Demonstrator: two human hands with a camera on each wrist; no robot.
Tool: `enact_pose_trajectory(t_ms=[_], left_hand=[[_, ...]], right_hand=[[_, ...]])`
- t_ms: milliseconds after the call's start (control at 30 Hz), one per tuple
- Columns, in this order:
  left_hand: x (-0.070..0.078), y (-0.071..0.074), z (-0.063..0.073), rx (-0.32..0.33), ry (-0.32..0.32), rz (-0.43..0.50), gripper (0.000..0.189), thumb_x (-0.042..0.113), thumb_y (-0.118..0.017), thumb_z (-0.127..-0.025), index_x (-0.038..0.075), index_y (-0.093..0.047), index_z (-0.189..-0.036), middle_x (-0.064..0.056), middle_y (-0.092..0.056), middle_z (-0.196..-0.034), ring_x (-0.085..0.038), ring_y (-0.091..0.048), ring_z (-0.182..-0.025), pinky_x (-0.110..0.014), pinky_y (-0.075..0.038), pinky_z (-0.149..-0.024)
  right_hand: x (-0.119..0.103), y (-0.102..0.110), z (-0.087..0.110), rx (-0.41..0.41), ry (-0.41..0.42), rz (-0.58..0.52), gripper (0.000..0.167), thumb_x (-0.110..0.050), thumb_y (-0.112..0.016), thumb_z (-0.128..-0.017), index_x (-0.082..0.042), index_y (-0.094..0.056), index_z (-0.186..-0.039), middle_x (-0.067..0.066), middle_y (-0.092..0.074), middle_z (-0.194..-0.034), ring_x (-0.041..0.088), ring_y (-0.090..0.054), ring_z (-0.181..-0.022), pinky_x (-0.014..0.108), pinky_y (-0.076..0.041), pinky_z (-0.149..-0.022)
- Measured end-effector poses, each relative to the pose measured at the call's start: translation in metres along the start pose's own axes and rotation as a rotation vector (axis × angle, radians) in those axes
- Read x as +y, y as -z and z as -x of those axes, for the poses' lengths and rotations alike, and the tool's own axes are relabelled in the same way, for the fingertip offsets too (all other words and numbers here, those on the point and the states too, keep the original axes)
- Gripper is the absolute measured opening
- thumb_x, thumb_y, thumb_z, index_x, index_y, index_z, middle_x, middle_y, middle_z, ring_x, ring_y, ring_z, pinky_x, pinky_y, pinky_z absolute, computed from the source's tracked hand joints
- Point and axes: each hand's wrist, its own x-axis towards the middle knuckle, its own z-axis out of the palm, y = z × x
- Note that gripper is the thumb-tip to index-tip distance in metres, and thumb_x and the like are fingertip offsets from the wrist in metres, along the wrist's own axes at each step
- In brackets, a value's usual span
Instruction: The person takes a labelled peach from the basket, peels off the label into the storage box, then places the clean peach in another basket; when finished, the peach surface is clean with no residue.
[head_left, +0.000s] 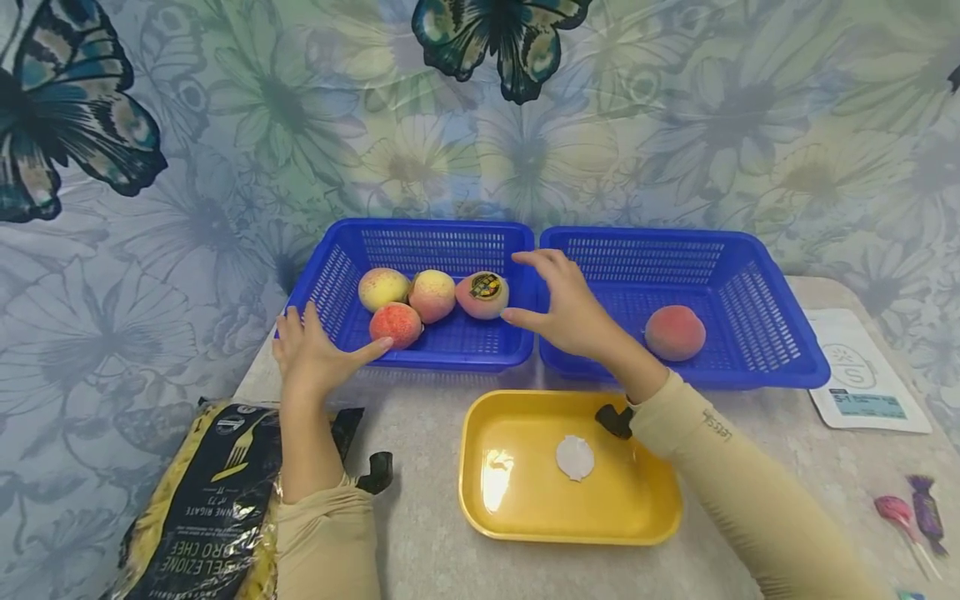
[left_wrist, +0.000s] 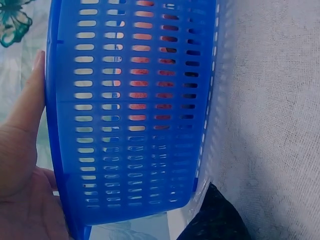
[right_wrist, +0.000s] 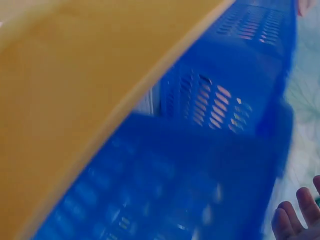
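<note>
My left hand (head_left: 311, 354) is at the front left corner of the left blue basket (head_left: 438, 360), fingers spread and thumb reaching over the front rim beside a red peach (head_left: 396, 326). In the left wrist view the thumb lies along the rim. Close by in that basket are a yellowish peach (head_left: 383, 290), a yellow-pink peach (head_left: 432, 296) and a peach with a dark sticker (head_left: 482, 295). My right hand (head_left: 562, 304) hovers over the edge where the two baskets meet, thumb and fingers apart, holding nothing, its thumb tip near the stickered peach.
The right blue basket (head_left: 757, 377) holds one peach (head_left: 675, 333). In front stands a yellow tray (head_left: 525, 508) with a round white piece (head_left: 575, 457), under my right forearm. A pasta bag (head_left: 202, 500) lies left; a white packet (head_left: 862, 367), lollipop (head_left: 894, 510) and wrapped candy (head_left: 927, 512) lie right.
</note>
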Motion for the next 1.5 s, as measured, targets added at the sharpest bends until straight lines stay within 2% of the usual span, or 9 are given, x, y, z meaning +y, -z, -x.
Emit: enact_pose_trajectory(t_ms=[233,400,600,733,900,1100,1300,1400,1500], left_hand=[[-0.004,0.001,0.001,0.001,0.007,-0.028,0.139,0.070,-0.075,-0.071,-0.004,0.006,-0.156,-0.029,0.012,-0.163,-0.049,0.017,-0.149,-0.069,0.005,-0.118],[-0.005,-0.001,0.002,0.003,0.005,-0.035,0.140,0.073,-0.074,-0.070,-0.003,0.006,-0.157,-0.030,0.010,-0.163,-0.048,0.017,-0.150,-0.069,0.004,-0.118],[-0.005,-0.006,0.003,0.004,0.013,-0.021,0.140,0.073,-0.075,-0.070,-0.002,0.005,-0.157,-0.028,0.009,-0.163,-0.046,0.017,-0.150,-0.068,0.005,-0.119],[-0.005,-0.008,0.004,0.011,0.012,-0.012,0.140,0.074,-0.074,-0.069,-0.002,0.005,-0.157,-0.028,0.009,-0.164,-0.045,0.017,-0.151,-0.067,0.005,-0.119],[-0.006,-0.007,0.004,0.011,0.011,-0.003,0.141,0.073,-0.074,-0.069,-0.001,0.006,-0.157,-0.027,0.010,-0.164,-0.044,0.019,-0.151,-0.067,0.006,-0.119],[-0.006,-0.006,0.003,0.011,0.006,-0.010,0.142,0.075,-0.073,-0.068,-0.001,0.008,-0.157,-0.026,0.011,-0.164,-0.044,0.020,-0.151,-0.067,0.007,-0.119],[-0.005,-0.005,0.003,0.023,-0.003,-0.006,0.142,0.075,-0.074,-0.068,-0.001,0.007,-0.157,-0.027,0.009,-0.164,-0.044,0.018,-0.151,-0.068,0.006,-0.119],[-0.005,-0.005,0.003,0.027,-0.003,-0.008,0.142,0.075,-0.074,-0.068,-0.001,0.006,-0.157,-0.027,0.008,-0.164,-0.044,0.017,-0.151,-0.068,0.005,-0.119],[-0.004,-0.005,0.002,0.023,0.002,-0.013,0.143,0.076,-0.073,-0.067,-0.001,0.006,-0.157,-0.028,0.009,-0.164,-0.044,0.017,-0.151,-0.068,0.005,-0.118]], right_hand=[[0.000,-0.035,-0.029,-0.059,-0.003,0.059,0.075,-0.037,-0.075,-0.088,-0.018,-0.039,-0.151,0.008,-0.038,-0.153,0.033,-0.028,-0.145,0.057,-0.031,-0.117],[0.006,-0.055,-0.046,-0.063,-0.007,0.190,0.074,-0.036,-0.076,-0.087,-0.016,-0.041,-0.150,0.010,-0.041,-0.152,0.035,-0.031,-0.144,0.057,-0.031,-0.116],[0.005,-0.071,-0.059,-0.072,-0.048,0.329,0.077,-0.033,-0.077,-0.087,-0.013,-0.039,-0.151,0.012,-0.042,-0.153,0.034,-0.034,-0.144,0.054,-0.032,-0.117],[0.001,-0.077,-0.061,-0.079,-0.088,0.445,0.081,-0.032,-0.078,-0.086,-0.010,-0.037,-0.152,0.014,-0.044,-0.152,0.034,-0.038,-0.141,0.050,-0.036,-0.116],[-0.003,-0.080,-0.061,-0.084,-0.098,0.568,0.082,-0.032,-0.078,-0.086,-0.006,-0.036,-0.152,0.015,-0.048,-0.148,0.034,-0.043,-0.137,0.047,-0.038,-0.114],[-0.002,-0.083,-0.061,-0.046,-0.071,0.615,0.068,-0.028,-0.077,-0.087,-0.005,-0.047,-0.144,0.015,-0.051,-0.134,0.032,-0.050,-0.122,0.045,-0.046,-0.105],[0.000,-0.087,-0.062,-0.038,-0.066,0.663,0.056,-0.030,-0.067,-0.095,-0.007,-0.045,-0.141,0.014,-0.054,-0.139,0.032,-0.053,-0.122,0.044,-0.045,-0.105],[0.000,-0.087,-0.062,-0.033,-0.064,0.682,0.058,-0.034,-0.065,-0.096,-0.007,-0.044,-0.142,0.014,-0.058,-0.134,0.032,-0.057,-0.118,0.044,-0.046,-0.103],[-0.001,-0.087,-0.063,-0.018,-0.057,0.684,0.064,-0.039,-0.071,-0.091,-0.007,-0.047,-0.141,0.015,-0.058,-0.130,0.033,-0.060,-0.115,0.045,-0.047,-0.101]])
